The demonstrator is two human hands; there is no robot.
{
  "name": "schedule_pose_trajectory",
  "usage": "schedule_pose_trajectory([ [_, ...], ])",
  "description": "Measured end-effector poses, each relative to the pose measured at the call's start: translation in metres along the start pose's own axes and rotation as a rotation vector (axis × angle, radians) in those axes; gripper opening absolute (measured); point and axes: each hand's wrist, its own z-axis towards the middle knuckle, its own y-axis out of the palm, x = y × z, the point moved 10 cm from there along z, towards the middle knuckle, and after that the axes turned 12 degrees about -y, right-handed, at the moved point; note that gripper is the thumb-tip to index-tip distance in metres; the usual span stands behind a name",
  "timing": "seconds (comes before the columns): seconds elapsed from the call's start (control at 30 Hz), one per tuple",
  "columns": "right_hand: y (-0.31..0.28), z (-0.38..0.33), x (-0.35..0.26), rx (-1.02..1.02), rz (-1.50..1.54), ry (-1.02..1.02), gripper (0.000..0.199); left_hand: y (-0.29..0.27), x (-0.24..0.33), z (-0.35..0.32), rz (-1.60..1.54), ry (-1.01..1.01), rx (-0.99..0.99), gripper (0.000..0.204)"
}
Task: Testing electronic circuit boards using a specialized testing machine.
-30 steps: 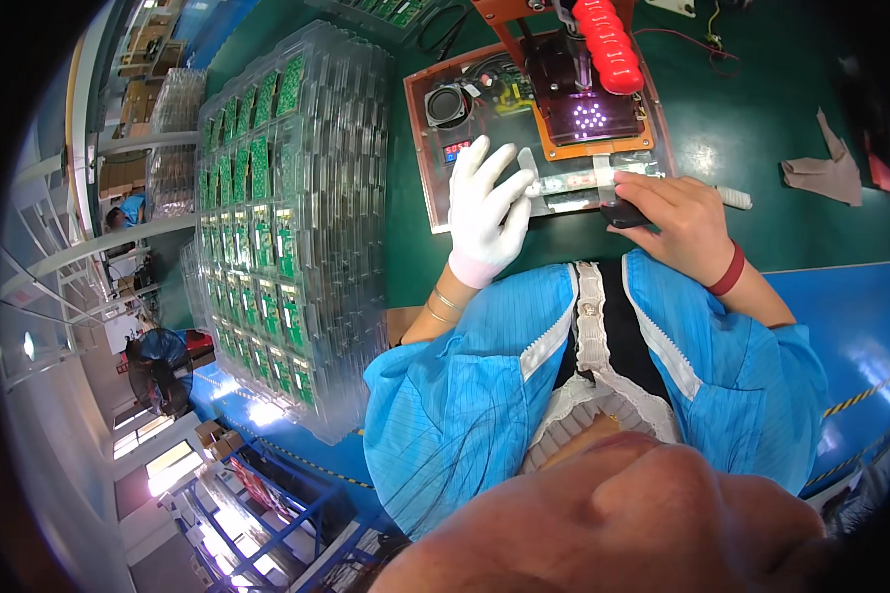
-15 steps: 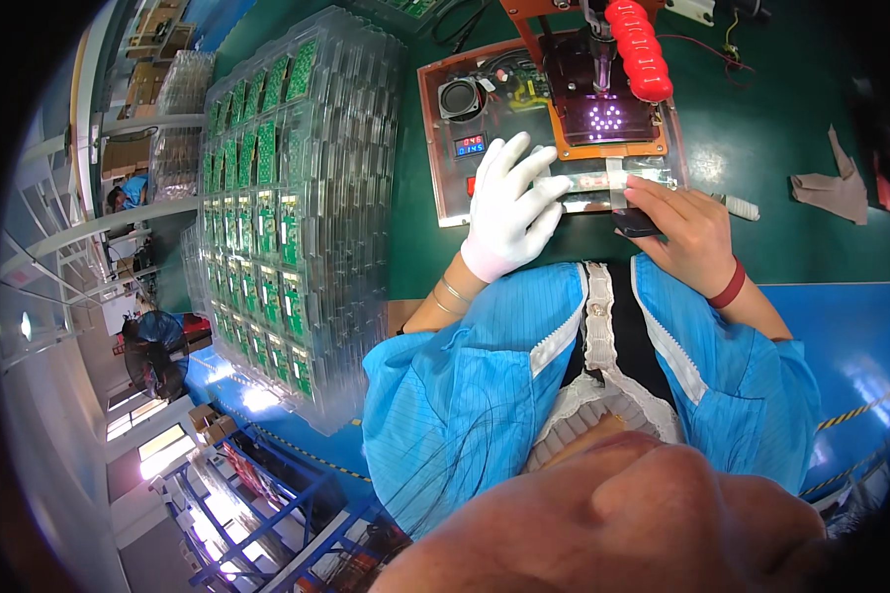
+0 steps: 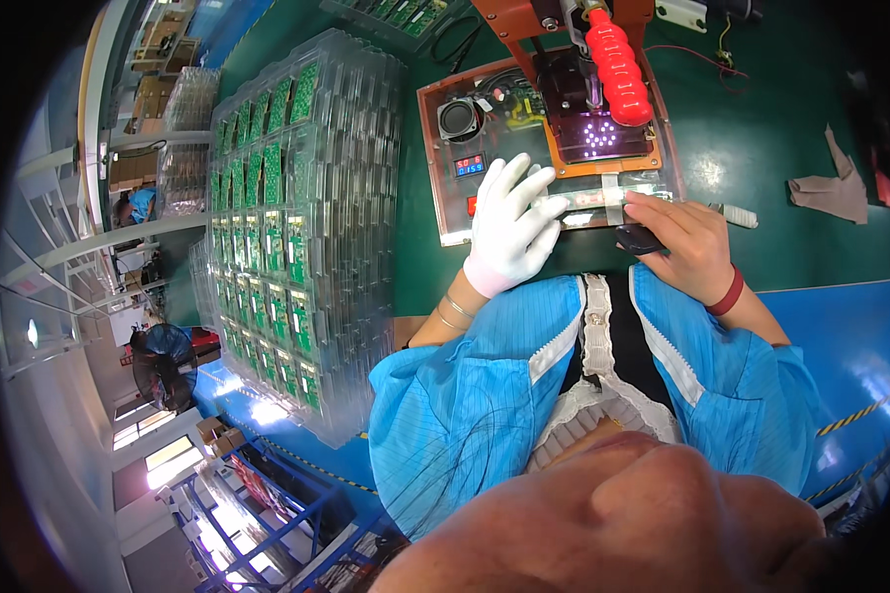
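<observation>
My left hand (image 3: pixel 510 225), in a white glove, lies over the front left part of a clear-topped test fixture (image 3: pixel 452 210) with its fingers stretched and a little apart. Its fingertips are beside a pale strip (image 3: pixel 583 200) along the fixture's front edge. My bare right hand (image 3: pixel 684 237) has its fingertips on the strip's right part, next to a piece of whitish tape (image 3: pixel 612 194). Below those fingertips, a small black flat object (image 3: pixel 638 239) sits between fingers and thumb; its kind is unclear. A red ribbed lever handle (image 3: pixel 618 69) rises above lit white LEDs (image 3: pixel 599 135).
Tall stacked clear trays of green circuit boards (image 3: pixel 272 237) stand at the left. The fixture carries a small speaker (image 3: pixel 458 121) and a lit digital meter (image 3: pixel 471 165). A brown cloth piece (image 3: pixel 831 190) and a white roll (image 3: pixel 737 214) lie on the green table to the right.
The view has shifted, so the fixture and both hands sit slightly lower in it. The meter's reading has changed. Both hands keep nearly the same pose on the fixture.
</observation>
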Motion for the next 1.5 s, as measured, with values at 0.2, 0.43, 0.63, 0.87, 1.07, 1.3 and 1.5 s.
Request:
schedule_pose_trajectory([
  [0.2, -0.009, -0.003, 0.004, 0.025, 0.019, 0.016, 0.035, -0.001, 0.003, 0.002, 0.025, 0.001, -0.012, 0.032],
  [0.43, -0.014, -0.005, 0.007, 0.02, 0.001, 0.055, 0.035, -0.002, 0.001, 0.004, -0.042, 0.021, -0.013, 0.031],
  [0.63, -0.009, -0.006, 0.009, -0.02, -0.004, 0.057, 0.034, -0.015, -0.012, -0.004, -0.049, -0.038, 0.011, 0.031],
  [0.87, -0.004, 0.0, 0.004, -0.135, -0.041, 0.071, 0.035, -0.016, -0.006, -0.007, -0.003, 0.044, 0.03, 0.03],
  [1.07, -0.001, 0.006, 0.002, -0.212, -0.08, 0.071, 0.038, -0.014, -0.006, -0.008, 0.002, 0.048, 0.04, 0.028],
  [1.3, -0.002, 0.009, 0.001, -0.199, -0.099, 0.075, 0.041, -0.018, -0.005, -0.004, -0.044, 0.047, 0.054, 0.026],
  [1.5, -0.003, 0.011, 0.001, -0.181, -0.097, 0.075, 0.042, -0.018, -0.004, -0.004, -0.033, 0.071, 0.065, 0.023],
])
